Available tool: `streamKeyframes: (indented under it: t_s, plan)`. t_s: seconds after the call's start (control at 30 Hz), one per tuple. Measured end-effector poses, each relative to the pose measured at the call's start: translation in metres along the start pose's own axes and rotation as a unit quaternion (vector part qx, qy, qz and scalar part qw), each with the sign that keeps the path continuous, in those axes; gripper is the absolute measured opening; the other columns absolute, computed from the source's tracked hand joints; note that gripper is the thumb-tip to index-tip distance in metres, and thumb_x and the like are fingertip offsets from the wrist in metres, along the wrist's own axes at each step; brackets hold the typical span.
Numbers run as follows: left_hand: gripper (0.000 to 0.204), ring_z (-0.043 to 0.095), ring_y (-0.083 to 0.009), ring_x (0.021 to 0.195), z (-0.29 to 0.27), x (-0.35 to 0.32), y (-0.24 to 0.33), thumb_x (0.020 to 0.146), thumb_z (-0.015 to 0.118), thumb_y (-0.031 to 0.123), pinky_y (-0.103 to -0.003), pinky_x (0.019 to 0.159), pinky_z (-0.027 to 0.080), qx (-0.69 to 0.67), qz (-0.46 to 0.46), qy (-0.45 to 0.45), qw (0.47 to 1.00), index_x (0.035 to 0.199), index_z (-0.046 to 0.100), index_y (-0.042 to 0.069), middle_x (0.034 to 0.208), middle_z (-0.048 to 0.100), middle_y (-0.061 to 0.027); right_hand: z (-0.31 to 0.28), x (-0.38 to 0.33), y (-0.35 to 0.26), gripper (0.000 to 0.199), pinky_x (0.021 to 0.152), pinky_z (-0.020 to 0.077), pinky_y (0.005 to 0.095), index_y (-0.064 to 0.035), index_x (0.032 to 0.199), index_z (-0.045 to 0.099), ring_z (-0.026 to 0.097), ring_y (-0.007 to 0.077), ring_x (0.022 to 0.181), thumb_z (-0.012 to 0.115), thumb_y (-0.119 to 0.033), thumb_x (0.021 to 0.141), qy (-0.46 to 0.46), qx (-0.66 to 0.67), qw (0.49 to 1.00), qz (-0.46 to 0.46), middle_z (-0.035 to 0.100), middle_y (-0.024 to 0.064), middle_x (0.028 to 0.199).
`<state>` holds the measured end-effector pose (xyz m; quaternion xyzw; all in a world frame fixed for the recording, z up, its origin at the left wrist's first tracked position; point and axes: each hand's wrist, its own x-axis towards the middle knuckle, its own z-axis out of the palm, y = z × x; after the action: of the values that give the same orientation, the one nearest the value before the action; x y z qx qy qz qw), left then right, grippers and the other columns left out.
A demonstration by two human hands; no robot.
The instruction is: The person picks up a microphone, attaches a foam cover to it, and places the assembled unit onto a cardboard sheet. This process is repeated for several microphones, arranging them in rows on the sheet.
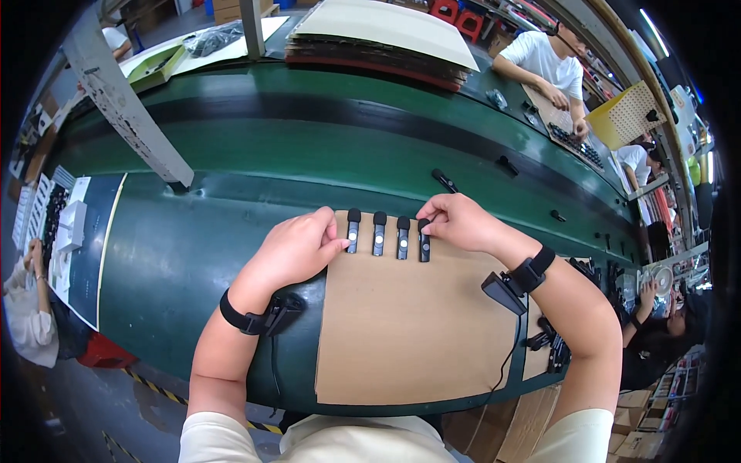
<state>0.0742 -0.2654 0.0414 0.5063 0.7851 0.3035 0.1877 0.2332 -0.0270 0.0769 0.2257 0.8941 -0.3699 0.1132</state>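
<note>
Several small black stick-shaped devices with round foam tips [378,233] lie in a row along the far edge of a brown cardboard sheet [409,324] on the green table. My left hand [297,248] rests on the sheet's far left corner, fingertips touching the leftmost device [353,229]. My right hand [457,221] presses its fingertips on the rightmost device [424,239]. Both wrists wear black straps with small boxes.
A green conveyor belt [324,131] runs beyond the table, carrying a few more black devices [444,180]. Stacked cardboard sheets [382,38] lie at the back. A grey metal post [127,116] slants at left. Other people work at right, left and far back.
</note>
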Motion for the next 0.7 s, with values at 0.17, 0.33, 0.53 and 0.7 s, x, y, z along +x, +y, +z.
streamKeyframes:
  t_s: [0.17, 0.33, 0.53, 0.7]
  plan:
    - [0.027, 0.062, -0.0333, 0.076, 0.0, -0.002, 0.001, 0.086, 0.067, 0.026, -0.041, 0.069, 0.049, 0.002, 0.0, 0.004, 1.0, 0.085, 0.052, 0.004, 0.077, 0.063, -0.013, 0.002, 0.0, 0.003, 0.023, 0.073, 0.0504, 0.026, 0.0017, 0.104, 0.065, 0.062, 0.0116, 0.078, 0.071, -0.008, 0.084, 0.011, -0.021, 1.0, -0.009, 0.067, 0.0073, 0.093]
    - [0.027, 0.062, -0.0327, 0.075, -0.002, -0.003, -0.003, 0.086, 0.068, 0.026, -0.041, 0.068, 0.049, 0.011, 0.006, 0.011, 1.0, 0.085, 0.052, 0.004, 0.076, 0.063, -0.0123, -0.013, 0.011, 0.01, 0.025, 0.073, 0.0507, 0.0279, 0.0014, 0.103, 0.065, 0.063, 0.0151, 0.077, 0.072, -0.011, 0.083, 0.067, -0.024, 0.997, 0.005, 0.067, 0.0087, 0.093]
    - [0.027, 0.061, -0.0329, 0.074, -0.007, 0.004, -0.003, 0.085, 0.068, 0.026, -0.041, 0.067, 0.048, -0.005, -0.006, 0.021, 1.0, 0.084, 0.052, 0.004, 0.075, 0.062, -0.0121, -0.043, 0.063, 0.06, 0.028, 0.075, 0.0511, 0.0336, 0.0001, 0.101, 0.065, 0.064, 0.0243, 0.081, 0.074, -0.017, 0.08, 0.121, -0.169, 0.978, 0.022, 0.067, 0.0124, 0.093]
    - [0.027, 0.061, -0.0323, 0.074, -0.015, -0.005, 0.005, 0.085, 0.069, 0.026, -0.04, 0.066, 0.048, 0.001, 0.004, 0.03, 1.0, 0.083, 0.052, 0.004, 0.074, 0.061, -0.0119, -0.033, 0.087, 0.072, 0.029, 0.08, 0.0512, 0.0385, -0.0007, 0.097, 0.067, 0.066, 0.0319, 0.089, 0.075, -0.021, 0.078, 0.123, -0.191, 0.972, 0.054, 0.069, 0.017, 0.094]
